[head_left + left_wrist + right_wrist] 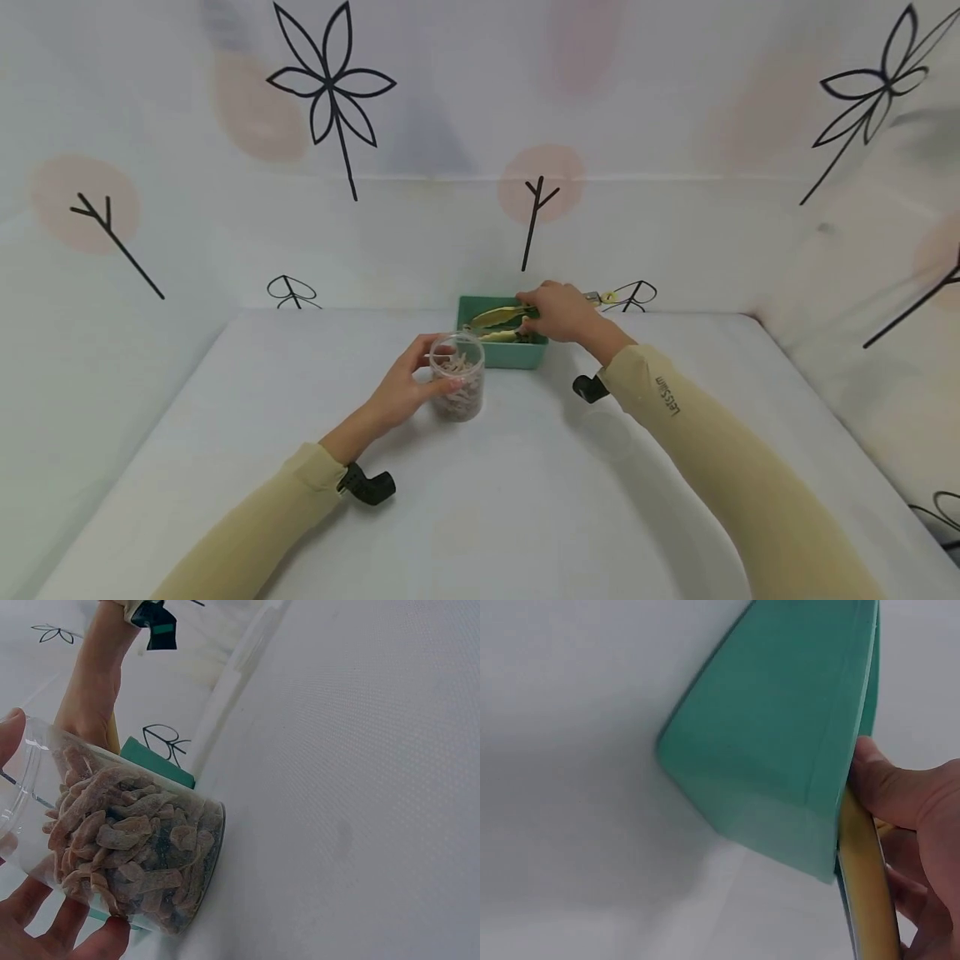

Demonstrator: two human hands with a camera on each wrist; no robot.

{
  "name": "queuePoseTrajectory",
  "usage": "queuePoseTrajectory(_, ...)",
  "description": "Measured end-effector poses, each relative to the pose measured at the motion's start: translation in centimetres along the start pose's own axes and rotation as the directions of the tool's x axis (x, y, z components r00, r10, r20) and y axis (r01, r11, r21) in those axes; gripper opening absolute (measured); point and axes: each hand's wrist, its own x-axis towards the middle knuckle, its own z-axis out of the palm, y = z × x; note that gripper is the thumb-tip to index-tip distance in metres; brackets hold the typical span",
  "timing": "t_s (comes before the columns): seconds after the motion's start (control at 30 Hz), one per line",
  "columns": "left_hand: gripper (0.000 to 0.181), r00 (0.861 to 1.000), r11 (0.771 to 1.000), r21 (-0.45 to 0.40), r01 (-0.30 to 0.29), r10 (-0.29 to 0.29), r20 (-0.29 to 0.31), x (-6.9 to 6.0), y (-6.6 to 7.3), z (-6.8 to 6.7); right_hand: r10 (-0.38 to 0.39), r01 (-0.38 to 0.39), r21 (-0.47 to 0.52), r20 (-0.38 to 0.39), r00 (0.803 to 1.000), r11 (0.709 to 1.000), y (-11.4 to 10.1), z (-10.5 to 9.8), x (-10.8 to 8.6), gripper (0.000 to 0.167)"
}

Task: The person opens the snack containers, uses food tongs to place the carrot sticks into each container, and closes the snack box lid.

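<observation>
My left hand (401,385) grips a clear plastic jar (459,398), thumb on the near side and fingers round the back. Seen in the left wrist view, the jar is partly filled with pale brown dried strips (127,840); its top is uncovered. My right hand (564,312) holds gold-coloured tongs (498,317) across a green rectangular box (513,357), just behind and right of the jar. The tongs' arms point left, their tips over or inside the box. What lies at the box's bottom is mostly hidden. In the right wrist view, thumb and fingers pinch the tongs (868,892) beside the box's rim.
A white cloth-covered table (480,500) lies under everything. Behind it rises a white backdrop (435,242) printed with black plant drawings and pink spots. The box stands near the table's back edge. Black wrist cameras (371,487) hang below both cuffs.
</observation>
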Motion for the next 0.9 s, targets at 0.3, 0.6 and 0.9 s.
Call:
queuePoseTrajectory(0.3, 0.062, 1.0, 1.0, 0.004, 0.011, -0.011, 0.0, 0.0, 0.0, 0.1, -0.001, -0.004, 0.059, 0.086, 0.996, 0.998, 0.0, -1.7, 0.5, 0.058)
queuePoseTrajectory(0.6, 0.064, 1.0, 1.0, 0.002, 0.003, -0.003, 0.005, 0.1, 0.2, 0.1, 0.025, -0.037, 0.11, 0.111, 0.993, 0.993, 0.8, -0.8, 0.8, 0.061)
queuePoseTrajectory(0.9, 0.062, 1.0, 1.0, 0.002, 0.008, -0.008, 0.001, -0.1, 0.4, 0.0, 0.026, -0.029, 0.026, 0.083, 0.996, 0.999, 0.5, -0.5, 0.9, 0.063)
